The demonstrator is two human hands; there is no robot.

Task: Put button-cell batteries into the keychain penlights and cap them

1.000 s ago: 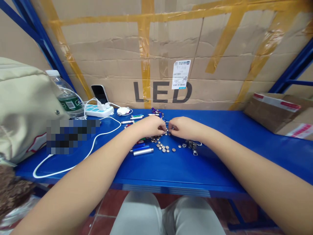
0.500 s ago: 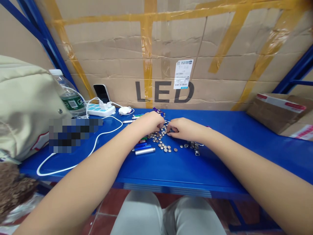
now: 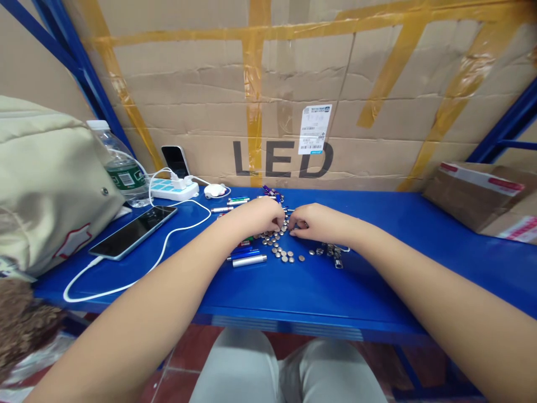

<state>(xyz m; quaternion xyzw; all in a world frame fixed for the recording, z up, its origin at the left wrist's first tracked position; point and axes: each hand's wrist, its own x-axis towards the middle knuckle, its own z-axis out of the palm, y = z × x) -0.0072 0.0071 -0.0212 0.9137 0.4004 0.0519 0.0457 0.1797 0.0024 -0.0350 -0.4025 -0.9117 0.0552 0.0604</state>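
Both hands reach over a scattered group of small silver button cells on the blue shelf top. My left hand and my right hand curl down with their fingertips close together at the group's upper edge. Whether either hand holds a cell is hidden by the fingers. Just left of the cells lie a silver metal tube and a blue metal tube. Small metal fittings sit beside my right hand, and several slim pen-like tubes lie behind my left.
A smartphone lies on the shelf, its white cable looping to a power strip. A water bottle and a beige bag stand at left, and a brown parcel at right. A large taped carton walls the back.
Both hands stay over the button cells, shifting only slightly. The view has drifted a little. The phone at left now shows plainly where a blurred patch covered it.
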